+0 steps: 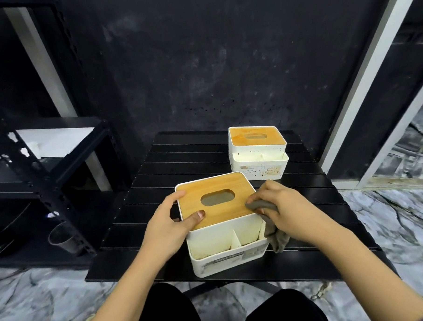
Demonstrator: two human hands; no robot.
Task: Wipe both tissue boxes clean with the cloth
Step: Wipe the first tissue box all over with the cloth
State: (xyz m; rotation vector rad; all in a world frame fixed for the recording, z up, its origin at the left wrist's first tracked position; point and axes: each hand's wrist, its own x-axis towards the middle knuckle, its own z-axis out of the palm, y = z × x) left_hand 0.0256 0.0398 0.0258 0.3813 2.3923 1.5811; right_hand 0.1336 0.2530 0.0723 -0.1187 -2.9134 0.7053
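Observation:
The near tissue box [223, 242] is white with a wooden lid and an oval slot, standing at the front of the black table [141, 236]. My left hand [169, 222] grips its left side, thumb on the lid. My right hand [280, 208] presses a grey cloth [274, 228] against the lid's right edge; the cloth's tail hangs beside the box. A second tissue box [257, 153], white and speckled with dirt, its wooden lid stained, stands farther back on the right.
A black metal shelf rack [36, 172] stands to the left with a cup [63, 237] on its low shelf. A dark wall rises behind the table. The floor is marbled grey. My knees are under the table's front edge.

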